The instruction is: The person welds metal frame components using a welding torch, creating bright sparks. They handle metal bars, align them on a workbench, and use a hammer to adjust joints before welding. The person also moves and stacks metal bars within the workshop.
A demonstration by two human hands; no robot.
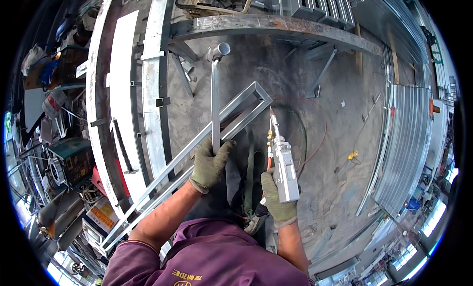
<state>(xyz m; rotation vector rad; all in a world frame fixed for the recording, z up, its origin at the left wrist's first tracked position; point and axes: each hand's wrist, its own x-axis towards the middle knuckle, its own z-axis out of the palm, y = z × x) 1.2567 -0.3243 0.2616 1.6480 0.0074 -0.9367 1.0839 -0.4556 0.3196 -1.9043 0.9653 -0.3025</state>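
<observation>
While over floor (340, 197), torch (287, 172) near frame-edge (246, 118)

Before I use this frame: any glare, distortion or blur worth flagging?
Head view: fisheye bowing arcs the top steel beam, with black corners around the circle; head view: windows at lower right are glaringly bright; head view: left hand, right hand and grey handheld tool look reasonably sharp, no obvious motion blur.

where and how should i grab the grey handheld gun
Likely best by the blocky rear of the grey gun, coming from the wearer's side, where the right hand holds it: that end is broad, while the far end narrows to a slim nozzle.
</observation>
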